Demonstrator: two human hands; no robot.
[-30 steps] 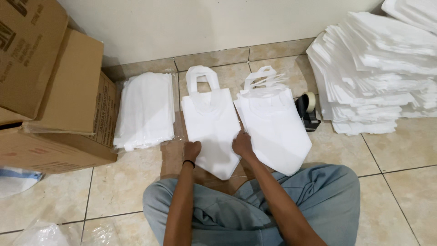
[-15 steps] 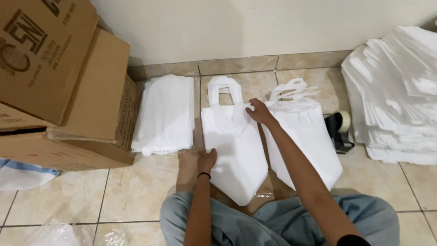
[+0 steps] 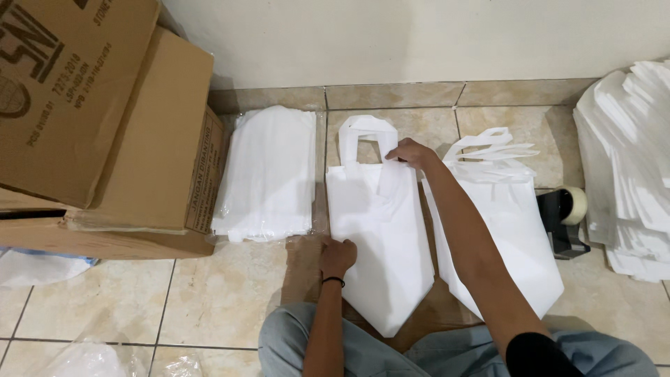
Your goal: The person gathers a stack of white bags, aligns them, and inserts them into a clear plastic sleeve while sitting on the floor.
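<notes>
A beige tiled floor [image 3: 230, 293] meets a plain pale wall, and the person sits on it with grey-trousered legs drawn up at the bottom of the head view. Straight ahead lies a flat white fabric bag with loop handles [image 3: 380, 237], its bottom corner pointing back toward the knees. The left hand [image 3: 338, 256] rests on the bag's left edge, fingers curled loosely, pressing rather than grasping. The right hand [image 3: 413, 152] reaches to the top of the bag, where its grip pinches the fabric at the base of the loop handle. Just to the right, a stack of similar white handled bags [image 3: 509, 223] lies fanned, its edge close beside the single bag. To the left sits a clear-wrapped packet of folded white bags [image 3: 269, 171], against stacked brown cardboard boxes [image 3: 105, 119]. A tape dispenser with a pale roll [image 3: 569, 213] stands beyond the right stack, next to a tall heap of white sheets [image 3: 628, 167]. The thin fabric looks limp and slippery, so if the left hand lifts its weight, a pull at the handle could drag the whole bag askew. The right forearm crosses over the neighbouring stack and could brush its top bags out of line.
</notes>
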